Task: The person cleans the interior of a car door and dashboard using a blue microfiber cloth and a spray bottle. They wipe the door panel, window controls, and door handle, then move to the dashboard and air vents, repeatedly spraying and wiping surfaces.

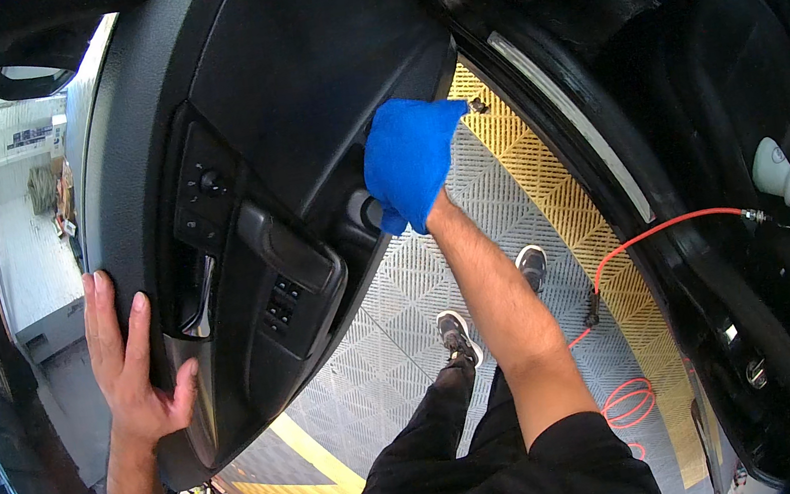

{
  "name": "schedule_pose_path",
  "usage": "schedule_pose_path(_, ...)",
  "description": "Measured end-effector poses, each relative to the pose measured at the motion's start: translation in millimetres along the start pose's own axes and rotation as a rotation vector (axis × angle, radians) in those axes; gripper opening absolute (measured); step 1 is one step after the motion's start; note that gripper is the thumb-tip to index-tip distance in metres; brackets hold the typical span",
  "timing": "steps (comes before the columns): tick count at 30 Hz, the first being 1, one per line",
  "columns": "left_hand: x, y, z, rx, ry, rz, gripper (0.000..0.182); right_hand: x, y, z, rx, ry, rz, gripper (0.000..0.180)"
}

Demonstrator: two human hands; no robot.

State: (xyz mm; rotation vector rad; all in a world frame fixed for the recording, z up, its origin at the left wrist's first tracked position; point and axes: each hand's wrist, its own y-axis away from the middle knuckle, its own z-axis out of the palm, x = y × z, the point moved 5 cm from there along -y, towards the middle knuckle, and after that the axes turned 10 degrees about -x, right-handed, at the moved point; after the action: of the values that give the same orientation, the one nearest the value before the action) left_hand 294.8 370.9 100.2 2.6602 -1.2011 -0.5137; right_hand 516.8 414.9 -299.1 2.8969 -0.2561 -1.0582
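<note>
An open car door with a black inner panel [307,54] stands before me. My left hand [128,368] lies spread on the door's upper edge, close to the chrome inner door handle [201,297]. A blue cloth [409,158] covers my right hand, whose fingers are hidden beneath it; it presses at the lower door pocket, beside a round recess [364,212]. Between the two hands are the armrest pull [289,247] and the window switches [283,304]. Above these sits the mirror control knob [212,182].
To the right runs the door sill with its metal strip [574,123]. A red air hose [664,224] crosses it, leading to a spray tool with a white cup [774,171] inside the car. The hose coils on grey and yellow grated floor tiles [400,284]. A side mirror [30,77] shows outside.
</note>
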Motion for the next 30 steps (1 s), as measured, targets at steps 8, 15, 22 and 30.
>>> schedule_pose_path(8, -1, 2, 0, -0.017, 0.0, -0.022, 0.085, 2, -6, -54, -0.049, -0.066, -0.071, 0.035)
schedule_pose_path(15, -1, 3, 0, -0.027, -0.007, -0.022, 0.084, 24, -19, -71, -0.178, -0.137, -0.249, 0.027)
schedule_pose_path(22, -4, 4, 3, -0.014, -0.005, -0.022, 0.082, 23, -22, -49, -0.091, -0.203, -0.335, 0.013)
schedule_pose_path(30, 2, 0, -2, 0.002, 0.008, -0.008, 0.082, 30, -11, -51, -0.012, 0.107, -0.148, 0.021)
